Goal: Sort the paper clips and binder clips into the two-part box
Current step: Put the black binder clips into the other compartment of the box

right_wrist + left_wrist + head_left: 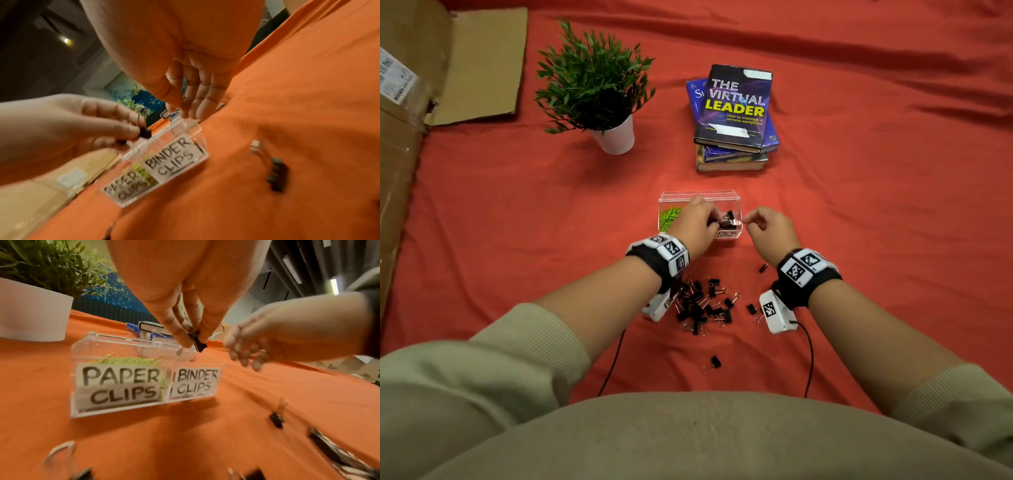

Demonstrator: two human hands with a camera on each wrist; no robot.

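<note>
Orange cloth [859, 205], clear two-part box [82, 353].
Left hand [185, 305] pinches a binder clip [199, 344] above the "BINDER CLIPS" half; right hand [193, 91] hangs loosely curled, holding nothing, beside the box.

1. It looks like an office or shared workroom, not a home: the wrist views show a dark slatted ceiling with long strip lights [292, 270].
2. The table is draped in a red cloth [859, 205], with business books [734, 116] stacked at the far side (one on remote work).
3. A potted plant [595, 85] stands far left, beside a cardboard box [410, 102].
</note>
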